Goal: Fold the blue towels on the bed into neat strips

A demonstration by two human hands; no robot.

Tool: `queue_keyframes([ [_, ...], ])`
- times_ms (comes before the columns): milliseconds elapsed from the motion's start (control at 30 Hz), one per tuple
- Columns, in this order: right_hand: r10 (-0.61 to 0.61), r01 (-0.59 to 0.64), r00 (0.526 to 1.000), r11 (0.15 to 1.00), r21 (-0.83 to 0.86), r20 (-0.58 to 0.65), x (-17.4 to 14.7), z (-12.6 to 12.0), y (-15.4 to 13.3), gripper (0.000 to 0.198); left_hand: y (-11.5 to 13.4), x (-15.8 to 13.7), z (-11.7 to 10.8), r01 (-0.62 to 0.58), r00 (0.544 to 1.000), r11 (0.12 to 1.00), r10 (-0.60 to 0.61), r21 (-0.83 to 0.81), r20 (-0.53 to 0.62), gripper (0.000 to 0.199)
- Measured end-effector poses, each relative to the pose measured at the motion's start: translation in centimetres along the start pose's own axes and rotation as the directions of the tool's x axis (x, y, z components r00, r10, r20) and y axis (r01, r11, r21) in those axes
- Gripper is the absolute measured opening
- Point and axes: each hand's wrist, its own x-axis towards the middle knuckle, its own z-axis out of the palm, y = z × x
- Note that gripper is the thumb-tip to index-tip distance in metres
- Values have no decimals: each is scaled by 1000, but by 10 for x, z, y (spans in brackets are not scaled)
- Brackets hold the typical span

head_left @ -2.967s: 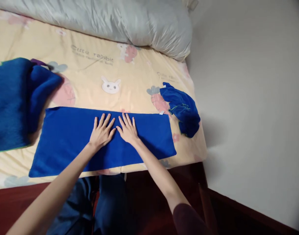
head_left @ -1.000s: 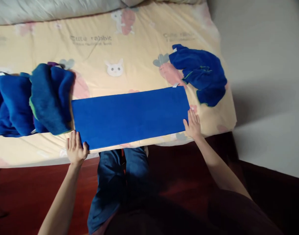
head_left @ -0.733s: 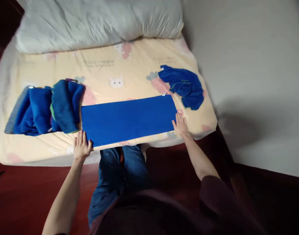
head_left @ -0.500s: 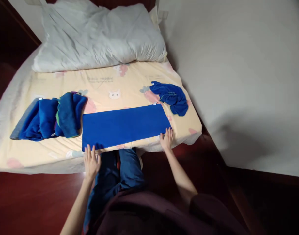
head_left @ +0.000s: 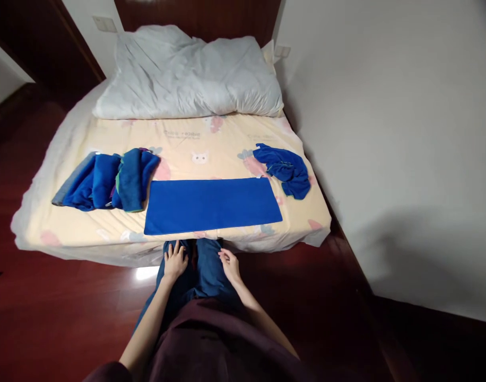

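A blue towel (head_left: 215, 206) lies flat as a long rectangle along the bed's near edge, with a small white tag at its far right corner. Both my hands are off it. My left hand (head_left: 175, 261), fingers apart and empty, is over my left thigh just below the mattress edge. Close to the other thigh, my right hand (head_left: 230, 265) has its fingers loosely bent, with nothing visible in them. Left of the flat towel sits a row of folded blue and grey-blue towels (head_left: 107, 180). A crumpled blue towel (head_left: 286, 168) with green edging lies to the right.
The bed (head_left: 195, 142) has a cream sheet with a carrot and animal print. A large pale pillow (head_left: 195, 79) stretches across its far end. A white wall (head_left: 386, 116) runs along the right side, and dark red flooring (head_left: 79, 307) surrounds the near left.
Both hands have left the flat towel's near corners and drawn inward and back over my thighs. The towel now lies untouched. My view has shifted, showing more of the room.
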Motion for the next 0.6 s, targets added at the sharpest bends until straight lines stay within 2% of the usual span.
queue_keyframes([
  [67, 93, -95, 995, 957, 273, 21, 25, 15, -19, 43, 5, 1, 3, 10, 1000, 1000, -10, 8, -30, 40],
  [133, 182, -178, 982, 842, 509, 42, 46, 32, -33, 36, 7, 0, 6, 12, 999, 1000, -12, 0, -45, 39],
  [200, 263, -239, 963, 723, 649, 62, 64, 46, -42, 27, 5, 0, 6, 14, 999, 1000, -14, -16, -39, 38],
  [300, 333, -272, 941, 652, 708, 55, 83, 56, -46, 22, 4, 0, 2, 14, 999, 1000, -15, -27, -37, 37],
  [467, 402, -290, 916, 660, 693, 0, 80, 60, -41, 28, 5, -1, -5, 13, 1000, 1000, -13, 10, -17, 39],
  [533, 417, -274, 908, 677, 683, -50, 73, 63, -40, 32, 4, 4, -11, 7, 999, 999, -8, 38, 31, 40],
  [600, 420, -248, 903, 679, 690, -88, 71, 69, -41, 36, 4, 17, -24, -68, 989, 997, 61, 48, 135, 35],
])
